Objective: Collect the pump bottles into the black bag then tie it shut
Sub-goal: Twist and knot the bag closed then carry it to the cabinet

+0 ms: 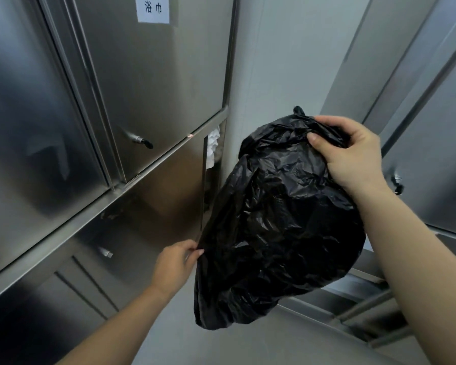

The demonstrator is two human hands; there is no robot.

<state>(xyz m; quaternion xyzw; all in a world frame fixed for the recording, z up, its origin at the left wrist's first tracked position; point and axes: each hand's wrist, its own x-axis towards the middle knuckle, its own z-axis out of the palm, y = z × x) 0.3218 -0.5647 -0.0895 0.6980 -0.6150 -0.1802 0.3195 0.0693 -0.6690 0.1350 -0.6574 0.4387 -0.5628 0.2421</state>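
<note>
A crumpled black plastic bag [277, 222] hangs in the air in front of me, bulging with contents that I cannot see. My right hand [350, 154] grips its gathered top, where a small knotted tip sticks up. My left hand [177, 264] pinches the bag's left edge lower down. No pump bottles are visible.
Stainless steel cabinets [153, 83] with keyed locks fill the left side; one door carries a white paper label [153, 9]. A narrow gap [213, 148] shows white cloth inside. More steel cabinets [432, 143] stand at the right, with a grey wall between.
</note>
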